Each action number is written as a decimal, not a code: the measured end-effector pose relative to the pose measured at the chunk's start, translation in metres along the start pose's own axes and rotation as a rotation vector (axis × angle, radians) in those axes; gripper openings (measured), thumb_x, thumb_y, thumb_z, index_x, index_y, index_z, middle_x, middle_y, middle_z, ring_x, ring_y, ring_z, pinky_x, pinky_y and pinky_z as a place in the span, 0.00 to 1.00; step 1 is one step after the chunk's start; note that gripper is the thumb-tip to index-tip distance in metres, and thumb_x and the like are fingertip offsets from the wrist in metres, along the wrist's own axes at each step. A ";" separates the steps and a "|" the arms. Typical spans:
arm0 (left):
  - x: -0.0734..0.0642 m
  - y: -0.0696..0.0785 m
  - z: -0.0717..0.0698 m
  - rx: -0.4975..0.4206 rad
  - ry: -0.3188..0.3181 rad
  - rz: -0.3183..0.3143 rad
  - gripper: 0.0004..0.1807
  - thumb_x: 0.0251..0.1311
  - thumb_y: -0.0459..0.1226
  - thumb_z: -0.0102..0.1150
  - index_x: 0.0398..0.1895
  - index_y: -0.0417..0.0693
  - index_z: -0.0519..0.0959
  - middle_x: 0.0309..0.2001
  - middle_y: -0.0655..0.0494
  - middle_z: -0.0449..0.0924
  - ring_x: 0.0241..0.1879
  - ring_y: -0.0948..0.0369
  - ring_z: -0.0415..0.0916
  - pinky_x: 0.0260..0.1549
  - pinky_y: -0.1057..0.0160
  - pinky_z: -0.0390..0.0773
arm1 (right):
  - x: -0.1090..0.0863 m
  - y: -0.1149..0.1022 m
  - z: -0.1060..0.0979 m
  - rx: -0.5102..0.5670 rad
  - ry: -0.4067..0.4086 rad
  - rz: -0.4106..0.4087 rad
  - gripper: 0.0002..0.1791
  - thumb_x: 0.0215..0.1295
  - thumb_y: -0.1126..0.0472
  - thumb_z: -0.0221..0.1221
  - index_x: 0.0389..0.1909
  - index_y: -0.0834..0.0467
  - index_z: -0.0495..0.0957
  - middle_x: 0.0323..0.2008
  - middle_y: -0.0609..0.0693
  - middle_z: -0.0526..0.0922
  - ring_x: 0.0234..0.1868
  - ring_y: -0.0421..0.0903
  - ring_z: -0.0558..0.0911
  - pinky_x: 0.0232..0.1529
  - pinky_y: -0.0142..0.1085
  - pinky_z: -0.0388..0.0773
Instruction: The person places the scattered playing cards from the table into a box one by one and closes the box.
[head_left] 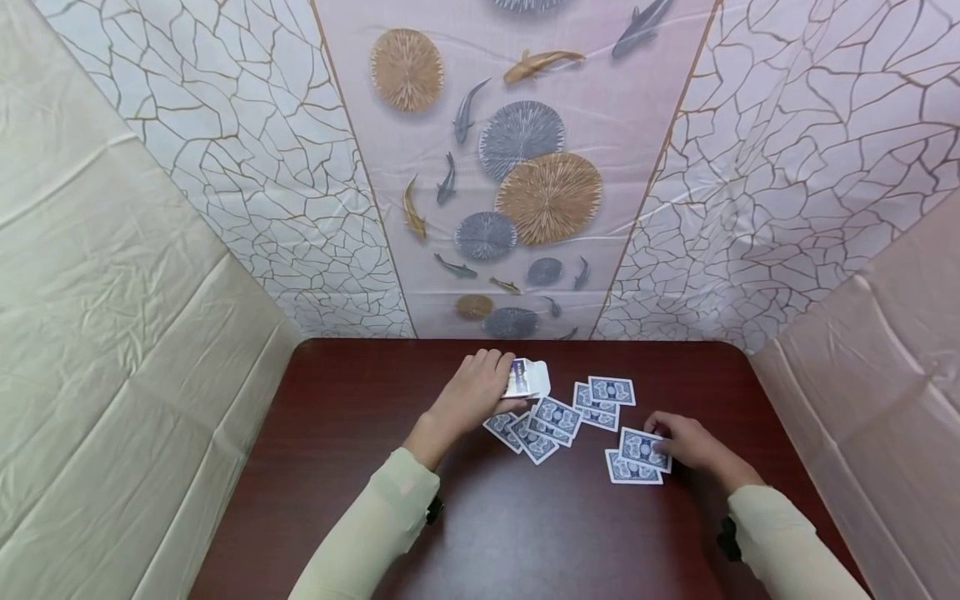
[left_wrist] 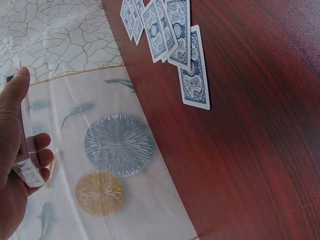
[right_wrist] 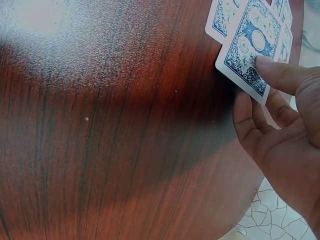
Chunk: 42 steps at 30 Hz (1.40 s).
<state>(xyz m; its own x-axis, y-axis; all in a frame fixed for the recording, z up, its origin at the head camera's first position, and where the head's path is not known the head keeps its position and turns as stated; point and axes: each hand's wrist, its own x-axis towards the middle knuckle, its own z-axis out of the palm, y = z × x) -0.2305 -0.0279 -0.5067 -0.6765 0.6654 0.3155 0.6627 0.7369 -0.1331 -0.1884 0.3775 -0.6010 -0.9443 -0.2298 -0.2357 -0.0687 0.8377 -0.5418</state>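
Note:
My left hand (head_left: pixel 474 385) grips a playing-card box (head_left: pixel 519 379) above the far middle of the table, its white flap hanging out to the right. The left wrist view shows the thumb on one side of the box (left_wrist: pixel 31 172) and fingers curled round the other. On the right, my right hand (head_left: pixel 690 443) pinches a blue-backed playing card (head_left: pixel 642 447) between thumb and fingers. In the right wrist view the thumb lies on the patterned back of this card (right_wrist: pixel 250 45). Another card (head_left: pixel 632 473) lies partly under it, face down.
Several face-down cards (head_left: pixel 536 446) overlap in a fan just below the box. Two more cards (head_left: pixel 611 390) lie overlapped farther back on the dark red wooden table (head_left: pixel 495 533). A patterned cloth backdrop (head_left: pixel 495 275) rises at the table's far edge, with plain cloth at both sides.

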 end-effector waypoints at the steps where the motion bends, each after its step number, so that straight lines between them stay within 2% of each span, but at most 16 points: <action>1: 0.000 0.000 0.000 -0.004 0.002 -0.001 0.41 0.61 0.64 0.64 0.60 0.38 0.73 0.47 0.47 0.80 0.44 0.53 0.76 0.43 0.55 0.78 | 0.000 0.000 0.000 0.004 0.004 -0.006 0.11 0.60 0.74 0.65 0.40 0.58 0.78 0.34 0.52 0.79 0.36 0.48 0.76 0.39 0.43 0.74; 6: 0.000 -0.001 0.001 0.004 0.028 0.000 0.41 0.60 0.64 0.65 0.59 0.39 0.74 0.47 0.47 0.80 0.43 0.52 0.76 0.43 0.55 0.78 | 0.000 0.003 -0.002 0.035 0.009 -0.035 0.10 0.62 0.73 0.63 0.40 0.57 0.79 0.33 0.50 0.78 0.36 0.46 0.76 0.39 0.40 0.73; 11: -0.001 -0.002 -0.001 0.020 0.026 0.003 0.42 0.61 0.66 0.62 0.60 0.39 0.74 0.47 0.48 0.80 0.43 0.53 0.77 0.43 0.55 0.77 | -0.001 0.007 -0.003 0.169 -0.017 -0.036 0.09 0.65 0.75 0.61 0.42 0.61 0.79 0.33 0.52 0.77 0.34 0.46 0.77 0.32 0.37 0.76; 17: -0.002 -0.003 -0.001 0.024 0.024 0.004 0.42 0.61 0.66 0.61 0.60 0.39 0.73 0.47 0.49 0.80 0.44 0.54 0.77 0.43 0.56 0.77 | -0.004 0.007 -0.003 0.324 -0.037 0.053 0.04 0.70 0.73 0.57 0.42 0.67 0.77 0.34 0.54 0.78 0.34 0.49 0.80 0.32 0.39 0.80; 26: -0.002 -0.002 -0.003 0.013 0.025 0.003 0.42 0.61 0.65 0.63 0.61 0.39 0.74 0.48 0.48 0.80 0.44 0.54 0.76 0.43 0.56 0.78 | -0.005 0.006 -0.003 0.414 -0.018 0.171 0.06 0.72 0.69 0.58 0.43 0.71 0.77 0.35 0.56 0.81 0.35 0.48 0.82 0.33 0.39 0.82; 31: -0.003 -0.002 -0.003 0.019 0.017 -0.008 0.42 0.61 0.66 0.60 0.61 0.40 0.73 0.47 0.49 0.80 0.44 0.54 0.76 0.43 0.56 0.77 | -0.005 0.006 -0.001 0.470 0.013 0.217 0.10 0.72 0.67 0.60 0.44 0.72 0.78 0.35 0.56 0.82 0.35 0.47 0.83 0.34 0.40 0.85; 42: -0.005 -0.002 -0.002 -0.011 0.027 -0.012 0.43 0.59 0.64 0.65 0.62 0.38 0.73 0.48 0.47 0.80 0.45 0.52 0.77 0.44 0.55 0.78 | -0.006 -0.002 0.000 0.521 0.077 0.201 0.12 0.73 0.66 0.60 0.45 0.73 0.76 0.30 0.50 0.85 0.32 0.43 0.85 0.32 0.39 0.85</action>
<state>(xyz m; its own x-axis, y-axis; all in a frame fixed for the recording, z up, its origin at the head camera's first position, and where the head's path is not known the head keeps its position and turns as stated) -0.2282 -0.0329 -0.5064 -0.6756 0.6531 0.3420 0.6584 0.7432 -0.1186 -0.1831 0.3776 -0.5984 -0.9445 -0.0374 -0.3265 0.2649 0.5012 -0.8238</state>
